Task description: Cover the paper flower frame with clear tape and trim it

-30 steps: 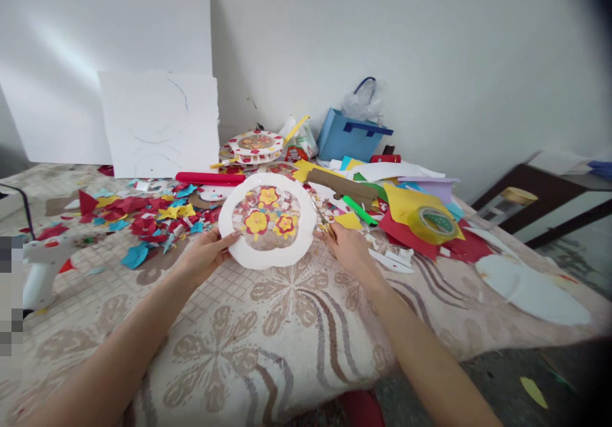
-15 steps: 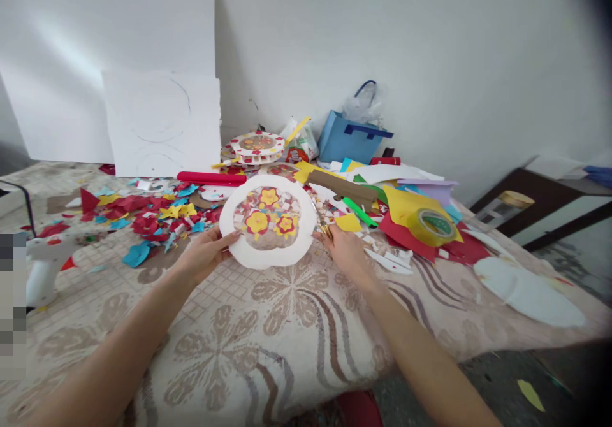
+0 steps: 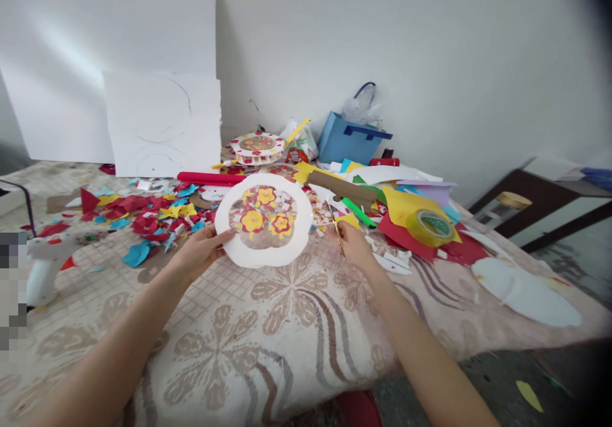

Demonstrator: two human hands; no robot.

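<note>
while tilting a white paper disc (image 3: 262,220) pasted with red and yellow flowers up off the middle of the table (image 3: 287,325), grips its left rim in the closed left hand (image 3: 198,253), thumb on top. holds gold-handled scissors (image 3: 336,228) in the right hand (image 3: 352,247), fingers curled around the handles; cannot tell whether the blades are parted. sets the scissors just right of the disc, near its right rim yet apart from it, long axis running from the near edge toward the far edge, tips pointing away. frames the disc between both hands, left touching, right beside. behind, toward the far edge, paper scraps (image 3: 143,217), a tape roll (image 3: 433,223), a blue bag (image 3: 351,140).
</note>
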